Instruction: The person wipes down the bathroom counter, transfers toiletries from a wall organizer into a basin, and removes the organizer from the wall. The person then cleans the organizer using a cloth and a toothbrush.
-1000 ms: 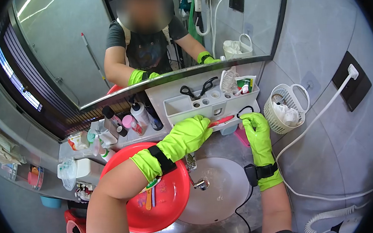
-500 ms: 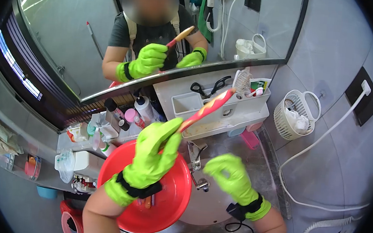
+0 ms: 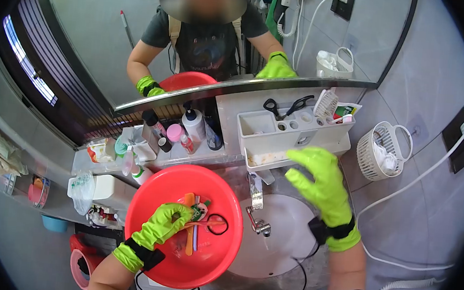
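A red basin (image 3: pixel 152 193) sits on the left part of the sink counter. My left hand (image 3: pixel 161 228), in a green rubber glove, reaches down into it, fingers curled on a red toothbrush (image 3: pixel 199 224) that lies among other toothbrushes (image 3: pixel 187 244) and a black hair tie (image 3: pixel 216 224). My right hand (image 3: pixel 324 185), also gloved, hovers over the sink (image 3: pixel 284 242) with fingers spread and nothing in it, just below the white wall organizer (image 3: pixel 255 126). The organizer holds scissors (image 3: pixel 284 106), a hairbrush (image 3: pixel 326 103) and a toothpaste tube (image 3: pixel 349 110).
A faucet (image 3: pixel 256 209) stands between basin and sink. Bottles (image 3: pixel 192 125) crowd the shelf under the mirror (image 3: pixel 197 38). A white basket (image 3: pixel 381 151) hangs on the right wall beside a white cord (image 3: pixel 420 171). More clutter fills the left ledge (image 3: pixel 97 189).
My left hand has come down from the organizer with the red toothbrush into the basin. My right hand dropped toward the sink, then rose again with fingers spread. The view shifted left.
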### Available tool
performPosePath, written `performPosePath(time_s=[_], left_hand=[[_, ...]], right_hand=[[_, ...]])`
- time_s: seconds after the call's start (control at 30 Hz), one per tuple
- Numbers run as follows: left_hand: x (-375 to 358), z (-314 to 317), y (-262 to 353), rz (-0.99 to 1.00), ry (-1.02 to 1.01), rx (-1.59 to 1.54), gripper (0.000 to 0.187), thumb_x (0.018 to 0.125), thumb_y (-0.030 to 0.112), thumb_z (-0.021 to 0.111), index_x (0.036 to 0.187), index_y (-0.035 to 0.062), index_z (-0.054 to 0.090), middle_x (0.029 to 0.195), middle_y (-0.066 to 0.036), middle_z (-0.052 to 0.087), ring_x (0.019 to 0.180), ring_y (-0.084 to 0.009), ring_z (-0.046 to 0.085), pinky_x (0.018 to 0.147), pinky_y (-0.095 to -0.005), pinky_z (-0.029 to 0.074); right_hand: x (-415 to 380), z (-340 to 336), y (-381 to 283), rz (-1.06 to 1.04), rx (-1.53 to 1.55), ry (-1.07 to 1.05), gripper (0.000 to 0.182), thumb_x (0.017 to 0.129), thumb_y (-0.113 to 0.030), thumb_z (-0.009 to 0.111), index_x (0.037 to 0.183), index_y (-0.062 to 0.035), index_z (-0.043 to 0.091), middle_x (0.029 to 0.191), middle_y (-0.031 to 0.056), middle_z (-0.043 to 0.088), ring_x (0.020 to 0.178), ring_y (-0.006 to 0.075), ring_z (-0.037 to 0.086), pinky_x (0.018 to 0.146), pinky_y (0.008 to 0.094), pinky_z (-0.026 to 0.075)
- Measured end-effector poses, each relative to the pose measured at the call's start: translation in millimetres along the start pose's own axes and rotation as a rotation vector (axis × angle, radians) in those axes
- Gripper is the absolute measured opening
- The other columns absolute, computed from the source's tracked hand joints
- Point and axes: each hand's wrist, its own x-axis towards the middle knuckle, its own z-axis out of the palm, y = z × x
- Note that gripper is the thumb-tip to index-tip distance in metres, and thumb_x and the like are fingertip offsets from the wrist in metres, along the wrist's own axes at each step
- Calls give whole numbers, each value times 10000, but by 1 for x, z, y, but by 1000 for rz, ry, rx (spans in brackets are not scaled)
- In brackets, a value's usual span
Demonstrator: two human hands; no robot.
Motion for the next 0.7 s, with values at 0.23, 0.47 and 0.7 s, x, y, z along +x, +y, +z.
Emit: performPosePath(time_s=[0.23,0.47,0.7], left_hand=[[26,14,6,-205,-113,-398,310,1021,153,648,1304,27,635,1248,-66,680,1067,-143,656,906,-307,539],[17,-5,25,-28,-42,-377,404,1068,184,548,1411,-26,512,1393,-185,594,1281,-282,599,1076,-396,508],[-13,-44,52,246,319,-133,412,1100,189,470,1428,-60,483,1402,-155,579,1243,-237,592,1100,-357,439]], right_hand=[[2,16,52,72,-6,-361,463,863,-404,763,1183,-74,706,1080,175,718,1034,400,656,916,469,501],[11,24,62,169,85,-518,382,848,-297,751,1159,-80,705,1155,157,698,1102,377,616,970,461,481],[17,21,65,432,259,-592,323,846,-151,780,1139,-25,727,1103,107,712,1041,261,652,935,369,508]])
